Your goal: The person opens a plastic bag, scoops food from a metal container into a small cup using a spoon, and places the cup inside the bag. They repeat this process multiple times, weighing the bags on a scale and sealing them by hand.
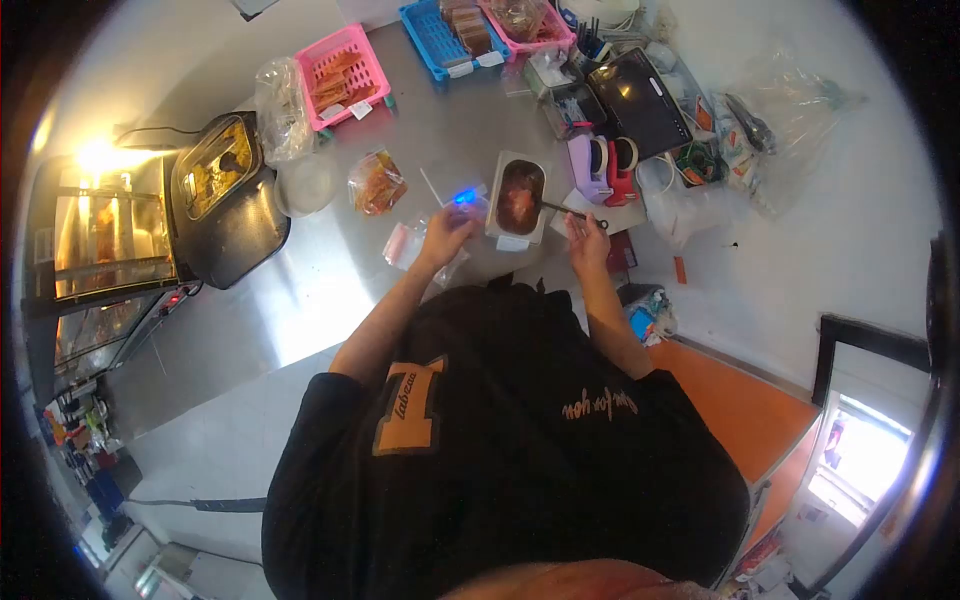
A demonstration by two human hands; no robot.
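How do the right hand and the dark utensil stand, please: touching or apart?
Touching. The head view shows the right hand with its fingers over the handle of the dark utensil, which reaches into the metal tray.

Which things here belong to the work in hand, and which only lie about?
In use: rectangular steel tray of reddish food; thin dark utensil in right hand; clear plastic bag at left hand.
Lying about: pink plastic basket; blue plastic basket; black fryer; purple tape dispenser.
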